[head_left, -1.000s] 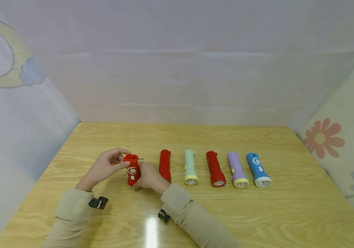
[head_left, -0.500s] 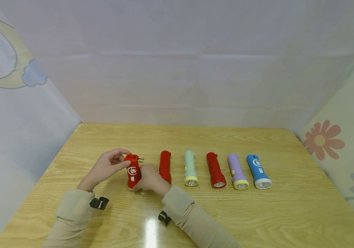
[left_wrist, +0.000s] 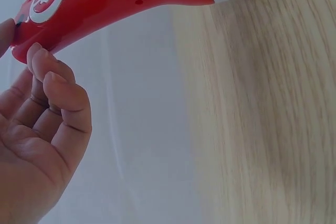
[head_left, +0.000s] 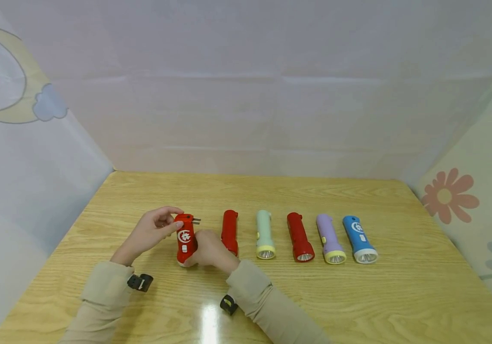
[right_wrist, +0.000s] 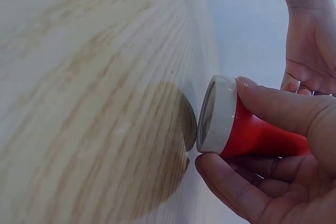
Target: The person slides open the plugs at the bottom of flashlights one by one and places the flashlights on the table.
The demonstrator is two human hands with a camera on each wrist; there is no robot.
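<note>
A red flashlight [head_left: 186,239] with a white emblem, a white switch and a white lens rim stands steeply tilted at the table's left, lens end down. Two metal prongs [head_left: 196,220] stick out to the right from its top end. My left hand [head_left: 148,234] pinches that top end between thumb and fingertips. Lower down, my right hand [head_left: 209,249] grips the body near the lens end. In the right wrist view the white rim [right_wrist: 224,116] has one edge at the wooden surface, with thumb above and fingers below it.
To the right on the wooden table [head_left: 357,301] lie a red flashlight [head_left: 229,229], a mint one [head_left: 264,231], another red one [head_left: 299,234], a purple one [head_left: 328,234] and a blue one [head_left: 357,234]. Cloth walls [head_left: 246,119] enclose the back and sides.
The held flashlight has tipped slightly, its top leaning farther away, so more of its front shows and less of its end face. Both hands keep their hold. The head view has shifted slightly.
</note>
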